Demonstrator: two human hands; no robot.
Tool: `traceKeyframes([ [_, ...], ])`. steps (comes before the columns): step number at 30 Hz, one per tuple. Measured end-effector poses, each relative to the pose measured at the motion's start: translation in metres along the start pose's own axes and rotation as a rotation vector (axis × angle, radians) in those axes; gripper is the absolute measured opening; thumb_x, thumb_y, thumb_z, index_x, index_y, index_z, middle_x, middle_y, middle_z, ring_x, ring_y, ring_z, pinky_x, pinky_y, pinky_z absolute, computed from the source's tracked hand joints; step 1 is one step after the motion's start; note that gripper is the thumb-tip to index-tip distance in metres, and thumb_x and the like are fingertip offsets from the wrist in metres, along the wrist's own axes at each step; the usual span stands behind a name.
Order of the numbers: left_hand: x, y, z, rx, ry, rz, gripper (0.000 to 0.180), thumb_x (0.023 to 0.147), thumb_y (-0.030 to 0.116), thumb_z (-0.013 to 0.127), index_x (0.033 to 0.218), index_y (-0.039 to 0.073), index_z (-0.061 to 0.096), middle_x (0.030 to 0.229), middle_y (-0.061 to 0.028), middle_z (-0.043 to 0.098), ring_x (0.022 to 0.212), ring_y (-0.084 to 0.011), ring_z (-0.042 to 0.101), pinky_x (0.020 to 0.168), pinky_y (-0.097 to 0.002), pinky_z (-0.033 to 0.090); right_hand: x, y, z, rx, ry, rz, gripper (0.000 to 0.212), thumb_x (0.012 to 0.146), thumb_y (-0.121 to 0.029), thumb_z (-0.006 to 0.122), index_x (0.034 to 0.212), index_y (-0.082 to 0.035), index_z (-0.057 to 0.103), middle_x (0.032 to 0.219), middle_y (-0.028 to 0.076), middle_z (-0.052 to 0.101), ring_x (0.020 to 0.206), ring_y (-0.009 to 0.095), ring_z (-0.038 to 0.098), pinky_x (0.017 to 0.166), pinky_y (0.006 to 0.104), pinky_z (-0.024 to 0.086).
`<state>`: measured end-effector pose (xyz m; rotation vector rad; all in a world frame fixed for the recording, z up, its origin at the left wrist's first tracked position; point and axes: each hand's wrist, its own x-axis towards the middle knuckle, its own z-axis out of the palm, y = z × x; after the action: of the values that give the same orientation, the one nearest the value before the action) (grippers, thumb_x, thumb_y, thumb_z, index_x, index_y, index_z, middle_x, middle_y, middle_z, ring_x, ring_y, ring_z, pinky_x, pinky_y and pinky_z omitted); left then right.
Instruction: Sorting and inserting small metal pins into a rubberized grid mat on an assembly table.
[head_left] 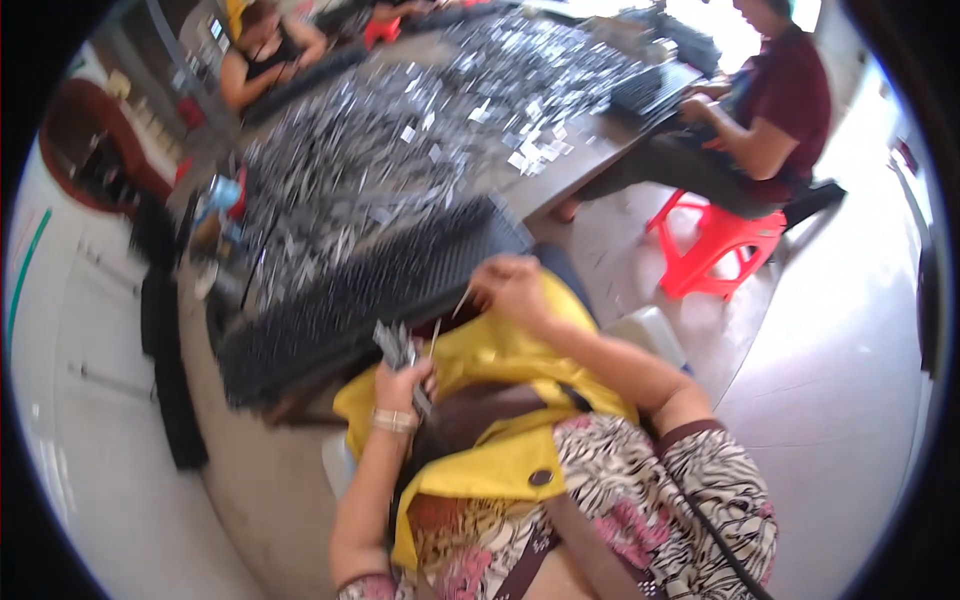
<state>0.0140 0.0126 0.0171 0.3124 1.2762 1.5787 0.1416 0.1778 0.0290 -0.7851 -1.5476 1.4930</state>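
My left hand (402,388), with a light band at the wrist, is closed round a bundle of thin grey strips (396,345) above my lap. To the right and farther forward, my right hand (508,284) is pinched on a thin pale strip (462,301) that points down toward the left hand. Another slim pale strip (435,338) sticks up beside the left hand. Just beyond both hands lies a long black ridged rack (340,305), along the near edge of the table. A yellow apron (475,345) covers my lap.
Heaps of loose grey and silvery strips (350,150) cover the table (590,170). A person (790,100) sits on a red stool (715,240) at the right; another person (265,55) works at the far left. Small containers (218,200) crowd the table's left edge.
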Motion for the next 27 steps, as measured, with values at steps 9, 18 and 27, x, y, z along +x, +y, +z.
traceKeyframes([
  [9, 0.001, -0.003, -0.002, -0.190, 0.003, 0.067, 0.027, 0.071, -0.002, 0.062, 0.094, 0.004, 0.048, 0.063, -0.0068, 0.051, 0.047, -0.0143, 0.049, 0.040, -0.0259, 0.040, 0.042, 0.005, 0.000, -0.186, -0.014, -0.177, 0.009, 0.079, -0.003, 0.060, 0.085, 0.003, 0.063, 0.067, 0.004, 0.061, 0.056, 0.007, 0.055, 0.051, 0.0196, 0.045],
  [18, -0.003, -0.005, -0.006, -0.187, 0.023, 0.082, 0.023, 0.070, -0.002, 0.064, 0.088, 0.004, 0.050, 0.063, -0.0071, 0.054, 0.045, -0.0143, 0.050, 0.039, -0.0272, 0.040, 0.055, 0.008, 0.028, -0.278, -0.038, -0.349, 0.010, 0.080, -0.007, 0.061, 0.086, 0.000, 0.063, 0.068, 0.001, 0.062, 0.058, 0.004, 0.055, 0.054, 0.0172, 0.044],
  [27, -0.003, -0.004, -0.004, -0.217, 0.026, 0.083, 0.024, 0.069, -0.003, 0.065, 0.086, 0.004, 0.050, 0.063, -0.0090, 0.056, 0.044, -0.0143, 0.050, 0.038, -0.0270, 0.040, 0.063, 0.022, 0.039, -0.452, -0.109, -0.544, 0.008, 0.078, -0.006, 0.062, 0.086, -0.002, 0.063, 0.067, 0.004, 0.061, 0.058, 0.007, 0.056, 0.053, 0.0188, 0.044],
])
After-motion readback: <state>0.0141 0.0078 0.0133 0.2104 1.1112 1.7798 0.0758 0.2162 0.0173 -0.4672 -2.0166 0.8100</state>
